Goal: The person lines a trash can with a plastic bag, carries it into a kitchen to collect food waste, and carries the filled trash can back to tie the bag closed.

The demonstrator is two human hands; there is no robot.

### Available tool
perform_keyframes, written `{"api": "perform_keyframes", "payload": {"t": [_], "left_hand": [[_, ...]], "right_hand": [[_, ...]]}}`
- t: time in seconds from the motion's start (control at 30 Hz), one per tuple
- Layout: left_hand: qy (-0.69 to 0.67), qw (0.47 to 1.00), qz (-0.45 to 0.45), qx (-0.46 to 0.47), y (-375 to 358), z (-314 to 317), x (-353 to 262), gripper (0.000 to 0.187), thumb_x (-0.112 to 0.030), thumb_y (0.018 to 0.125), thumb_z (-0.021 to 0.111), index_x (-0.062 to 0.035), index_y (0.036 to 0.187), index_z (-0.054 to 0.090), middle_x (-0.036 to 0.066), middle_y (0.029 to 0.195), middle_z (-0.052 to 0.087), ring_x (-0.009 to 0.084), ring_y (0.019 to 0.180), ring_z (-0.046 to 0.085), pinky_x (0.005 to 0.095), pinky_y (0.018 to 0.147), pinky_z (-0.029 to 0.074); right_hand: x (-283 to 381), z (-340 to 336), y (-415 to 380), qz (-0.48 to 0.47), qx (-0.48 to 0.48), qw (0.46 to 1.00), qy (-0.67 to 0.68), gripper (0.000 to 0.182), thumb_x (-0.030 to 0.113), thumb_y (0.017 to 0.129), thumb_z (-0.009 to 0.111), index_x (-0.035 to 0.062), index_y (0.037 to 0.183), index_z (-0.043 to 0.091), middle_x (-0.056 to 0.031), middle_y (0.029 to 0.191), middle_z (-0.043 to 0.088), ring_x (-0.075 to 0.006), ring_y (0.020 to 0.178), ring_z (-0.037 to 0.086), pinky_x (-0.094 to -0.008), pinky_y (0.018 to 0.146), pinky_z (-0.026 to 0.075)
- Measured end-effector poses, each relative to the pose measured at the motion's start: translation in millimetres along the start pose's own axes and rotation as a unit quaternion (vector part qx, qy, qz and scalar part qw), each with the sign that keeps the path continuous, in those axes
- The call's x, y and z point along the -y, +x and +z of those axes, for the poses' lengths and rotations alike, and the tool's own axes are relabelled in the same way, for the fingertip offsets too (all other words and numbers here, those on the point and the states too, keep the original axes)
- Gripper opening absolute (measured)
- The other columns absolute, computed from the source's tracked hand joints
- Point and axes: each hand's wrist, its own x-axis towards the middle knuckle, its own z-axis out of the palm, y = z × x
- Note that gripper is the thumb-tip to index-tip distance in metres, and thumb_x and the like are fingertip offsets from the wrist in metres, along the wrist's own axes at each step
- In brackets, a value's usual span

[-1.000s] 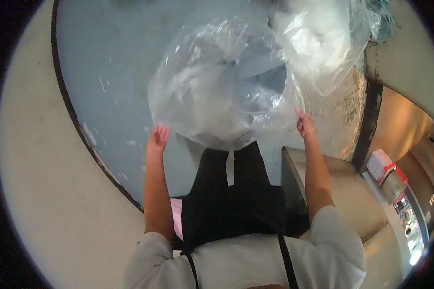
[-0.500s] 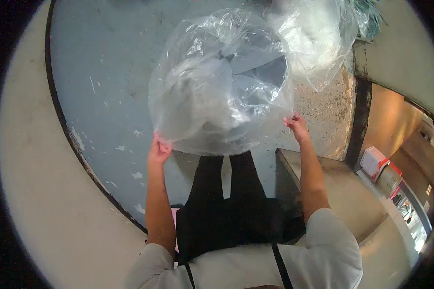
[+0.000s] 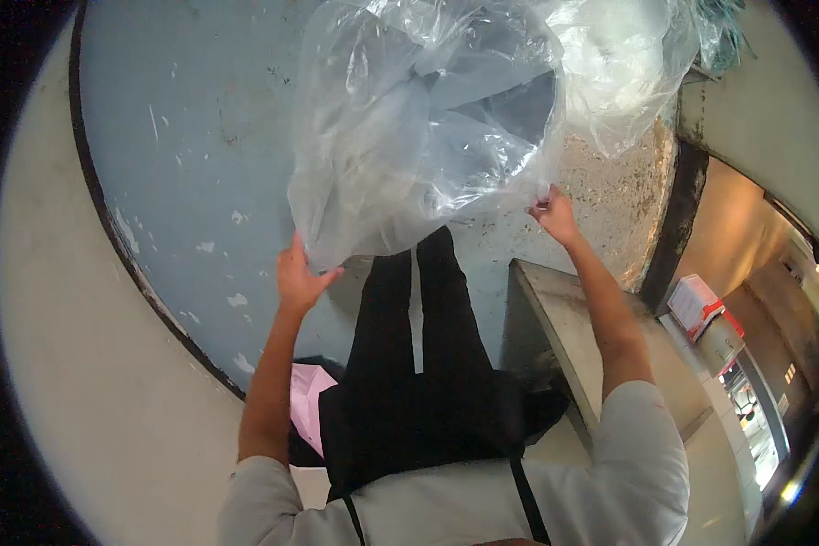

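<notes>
A large clear plastic bag [image 3: 364, 173] billows in front of me, its near edge sagging over the floor ahead of my legs. At its lower right corner my right hand [image 3: 555, 218] pinches the film between thumb and fingers. My left hand [image 3: 302, 280] is at the lower left corner with the thumb spread away from the fingers. The fingertips there touch the film and are partly covered by it.
Another clear bag with whitish contents [image 3: 619, 64] lies at the upper right, beside a teal stringy bundle [image 3: 721, 36]. A low ledge [image 3: 601, 328] juts out by my right leg. Pink material [image 3: 308, 405] is at my left hip. A red-and-white box [image 3: 696, 302] sits further right.
The bag has moved up and away in the view, and its near edge has collapsed inward. My left thumb has opened away from the fingers; my right hand keeps its pinch.
</notes>
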Motion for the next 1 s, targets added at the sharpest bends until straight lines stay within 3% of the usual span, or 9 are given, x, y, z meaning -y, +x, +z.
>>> {"api": "perform_keyframes", "payload": {"t": [0.2,0.3,0.37,0.4,0.53,0.7,0.77,0.9,1.0], "left_hand": [[0.009,0.991,-0.116,-0.066,87,35,42,0.021,-0.019,0.082,0.064,0.0007,0.09,0.064,0.022,0.073,0.064,0.0398,0.071,0.065,0.0473,0.06,0.049],[0.052,0.985,-0.143,-0.087,86,106,28,0.021,-0.022,0.082,0.063,-0.0018,0.088,0.065,0.021,0.076,0.065,0.0392,0.075,0.066,0.0467,0.063,0.051],[-0.023,0.968,-0.251,0.003,77,127,-46,0.024,-0.028,0.078,0.069,-0.0039,0.081,0.068,0.018,0.079,0.067,0.0385,0.075,0.066,0.0473,0.064,0.051],[0.079,0.992,-0.035,0.097,68,140,-63,0.027,-0.029,0.076,0.071,-0.0035,0.084,0.07,0.016,0.08,0.068,0.039,0.077,0.065,0.0492,0.067,0.051],[-0.285,0.944,-0.01,-0.167,69,227,-130,0.045,-0.027,0.086,0.062,-0.0058,0.126,0.057,0.016,0.128,0.058,0.0314,0.115,0.054,0.0413,0.095,0.045],[-0.67,0.713,-0.184,0.097,101,205,-122,0.047,-0.026,0.088,0.061,-0.0047,0.129,0.054,0.015,0.129,0.057,0.0287,0.115,0.053,0.0403,0.096,0.044],[-0.696,0.678,-0.197,0.13,109,198,-121,0.048,-0.026,0.089,0.061,-0.0042,0.131,0.053,0.014,0.129,0.056,0.0275,0.115,0.053,0.0399,0.096,0.044],[-0.719,0.644,-0.215,0.145,132,211,-126,0.049,-0.025,0.09,0.06,-0.0033,0.133,0.051,0.013,0.13,0.055,0.0253,0.115,0.052,0.0391,0.097,0.043],[-0.734,0.624,-0.218,0.158,152,234,-122,0.05,-0.025,0.092,0.059,-0.0026,0.135,0.049,0.012,0.13,0.055,0.0237,0.116,0.051,0.0385,0.098,0.043]], "right_hand": [[-27,-7,46,-0.084,-0.072,0.963,-0.247,0.038,0.015,0.082,0.063,-0.0124,0.107,0.054,-0.0271,0.086,0.063,-0.0459,0.076,0.061,-0.0479,0.069,0.05],[-19,43,64,0.115,-0.308,0.943,-0.06,0.038,0.016,0.078,0.065,-0.0089,0.105,0.056,-0.0249,0.083,0.061,-0.0432,0.078,0.059,-0.0488,0.071,0.047],[-107,176,74,0.039,-0.498,0.866,0.008,0.038,0.016,0.077,0.066,-0.0021,0.11,0.058,-0.021,0.082,0.061,-0.0395,0.08,0.059,-0.0495,0.075,0.044],[-108,235,65,0.045,-0.452,0.89,0.033,0.042,0.021,0.079,0.065,0.0004,0.115,0.056,-0.0181,0.093,0.06,-0.0369,0.088,0.058,-0.0476,0.082,0.043],[-59,385,25,0.01,-0.182,0.98,0.076,0.051,0.035,0.086,0.063,0.0086,0.128,0.052,-0.0093,0.123,0.058,-0.0293,0.11,0.056,-0.0425,0.101,0.041],[64,259,-16,-0.166,-0.216,0.956,-0.112,0.026,0.022,0.089,0.055,0.0101,0.108,0.067,-0.0108,0.105,0.067,-0.0315,0.101,0.062,-0.0435,0.092,0.047],[77,226,-27,-0.071,-0.034,0.97,-0.23,0.021,0.019,0.085,0.058,0.0096,0.1,0.07,-0.0105,0.102,0.068,-0.0315,0.1,0.063,-0.0437,0.084,0.051],[96,181,-31,-0.118,0.175,0.895,-0.394,0.011,0.014,0.073,0.07,0.0094,0.083,0.073,-0.0066,0.082,0.069,-0.0283,0.073,0.069,-0.0408,0.057,0.056],[190,155,0,-0.067,0.387,0.7,-0.596,0.016,0.016,0.073,0.071,0.0093,0.088,0.074,-0.0061,0.09,0.072,-0.0254,0.078,0.07,-0.0398,0.054,0.057]]}}
